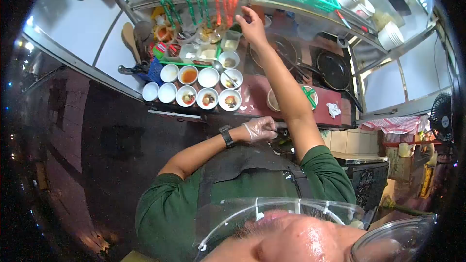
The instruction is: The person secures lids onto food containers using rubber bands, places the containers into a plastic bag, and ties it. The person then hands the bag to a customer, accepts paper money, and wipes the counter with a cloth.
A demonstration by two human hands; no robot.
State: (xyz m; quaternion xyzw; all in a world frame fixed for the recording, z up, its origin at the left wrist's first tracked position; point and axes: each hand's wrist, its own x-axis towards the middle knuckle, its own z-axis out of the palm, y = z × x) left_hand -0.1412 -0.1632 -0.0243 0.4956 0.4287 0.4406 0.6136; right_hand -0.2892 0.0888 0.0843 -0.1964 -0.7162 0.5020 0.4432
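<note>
The red strips (226,7) hung above the far side of the desk (334,98), just left of my right hand (253,29). Its fingers were parted and half curled; contact could not be confirmed. Judged handling: light, thin, flexible; grip point, lower ends. My gloved left hand (260,129) was at the near edge, fingers curled, contents indeterminable.

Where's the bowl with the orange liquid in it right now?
In the head view, the bowl of orange liquid sits left of centre on the red counter, between two white bowls in the second row from the person, just in front of the green tray.
</note>
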